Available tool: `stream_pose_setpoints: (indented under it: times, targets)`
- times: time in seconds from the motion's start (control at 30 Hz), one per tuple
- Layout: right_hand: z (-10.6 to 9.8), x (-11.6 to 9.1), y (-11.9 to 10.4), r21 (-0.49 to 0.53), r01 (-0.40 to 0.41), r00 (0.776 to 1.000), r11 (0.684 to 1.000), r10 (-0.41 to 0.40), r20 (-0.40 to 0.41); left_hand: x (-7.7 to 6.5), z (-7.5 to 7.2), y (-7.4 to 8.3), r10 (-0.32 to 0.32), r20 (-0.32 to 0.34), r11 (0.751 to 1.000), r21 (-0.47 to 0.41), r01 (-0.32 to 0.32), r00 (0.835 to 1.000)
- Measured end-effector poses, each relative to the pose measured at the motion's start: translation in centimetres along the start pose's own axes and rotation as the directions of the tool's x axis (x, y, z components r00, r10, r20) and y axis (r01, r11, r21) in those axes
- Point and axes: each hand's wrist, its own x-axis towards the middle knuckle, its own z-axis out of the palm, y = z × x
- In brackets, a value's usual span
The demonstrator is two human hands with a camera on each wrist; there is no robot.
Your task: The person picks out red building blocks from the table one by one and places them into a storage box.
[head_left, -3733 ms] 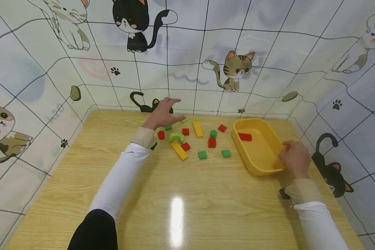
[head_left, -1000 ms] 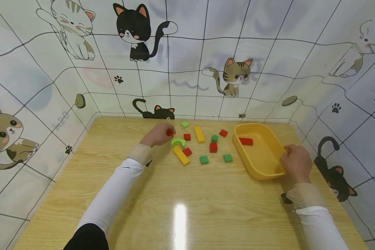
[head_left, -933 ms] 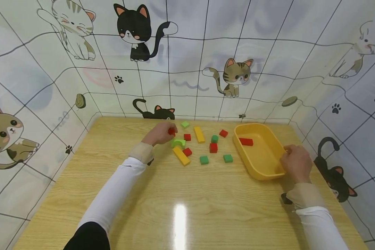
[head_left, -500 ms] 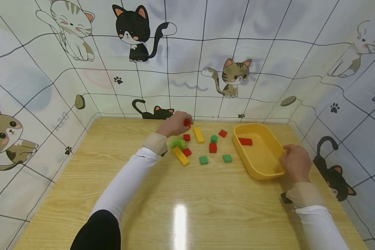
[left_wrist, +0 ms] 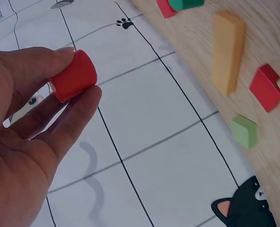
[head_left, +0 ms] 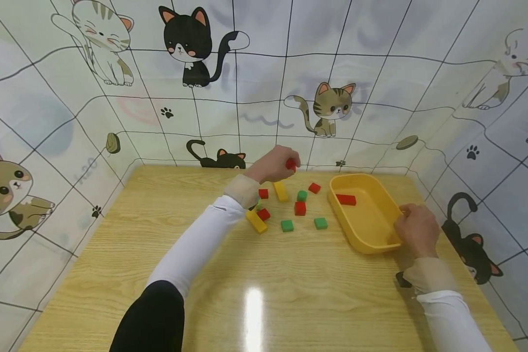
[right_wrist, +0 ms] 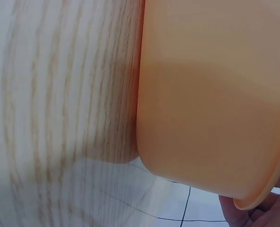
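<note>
A red cylinder block (left_wrist: 77,75) is pinched between the thumb and fingers of my left hand (head_left: 274,164), raised above the far part of the table. In the left wrist view the left hand (left_wrist: 31,109) holds it by its sides. My right hand (head_left: 418,229) grips the right rim of a yellow plastic tub (head_left: 349,232). One red rectangular block (head_left: 345,199) lies inside the tub. In the right wrist view the tub's outer wall (right_wrist: 210,104) fills much of the frame, with fingertips (right_wrist: 232,210) at its rim.
Loose blocks lie left of the tub: yellow bars (head_left: 256,222), a red cube (head_left: 300,208), green blocks (head_left: 320,223), a green cylinder (head_left: 301,195) and several more. A light green block is mostly behind the left wrist. A cat-print curtain (head_left: 264,73) hangs along the table's far edge.
My left hand took hold of the red cylinder from the table's left part, lifted it and carried it right, over the blocks. The right hand stays on the tub's rim.
</note>
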Motion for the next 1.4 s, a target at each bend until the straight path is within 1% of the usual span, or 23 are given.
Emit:
stream_pose_setpoints:
  times: [0.17, 0.33, 0.43, 0.6, 0.87, 1.07, 1.2, 1.4]
  targets:
    - [0.0, 0.0, 0.1, 0.001, -0.002, 1.0, 1.0, 0.002, 0.002, 1.5, 0.1, 1.8, 0.035, 0.015, 0.999, 0.012, -0.035, 0.999]
    - [0.0, 0.0, 0.1, 0.002, 0.0, 1.0, 1.0, 0.0, -0.001, 3.1, 0.4, 3.3, 0.061, 0.025, 0.998, -0.006, -0.061, 0.998]
    - [0.1, 0.0, 0.1, 0.005, -0.007, 1.0, 1.0, 0.007, 0.007, 4.3, 0.9, 3.9, 0.087, 0.03, 0.996, 0.009, -0.088, 0.996]
    - [0.3, 0.0, 0.1, 0.005, -0.007, 1.0, 1.0, 0.007, 0.014, 6.2, 2.0, 4.5, 0.103, 0.063, 0.994, 0.039, -0.106, 0.993]
    - [0.2, 0.1, 0.1, 0.01, 0.002, 1.0, 1.0, -0.002, 0.001, 8.6, 3.1, 5.9, 0.125, 0.099, 0.988, 0.083, -0.133, 0.987]
    - [0.0, 0.2, 0.0, 0.013, 0.02, 1.0, 1.0, -0.02, -0.024, 10.2, 4.6, 7.2, 0.104, 0.119, 0.991, 0.072, -0.113, 0.987]
    - [-0.1, 0.2, 0.1, 0.011, 0.015, 1.0, 1.0, -0.014, -0.024, 11.4, 5.7, 8.2, 0.101, 0.135, 0.991, 0.069, -0.111, 0.986]
    - [0.0, 0.1, -0.1, 0.016, 0.002, 1.0, 1.0, -0.002, -0.005, 12.7, 7.7, 9.1, 0.045, 0.183, 0.997, 0.055, -0.056, 0.982]
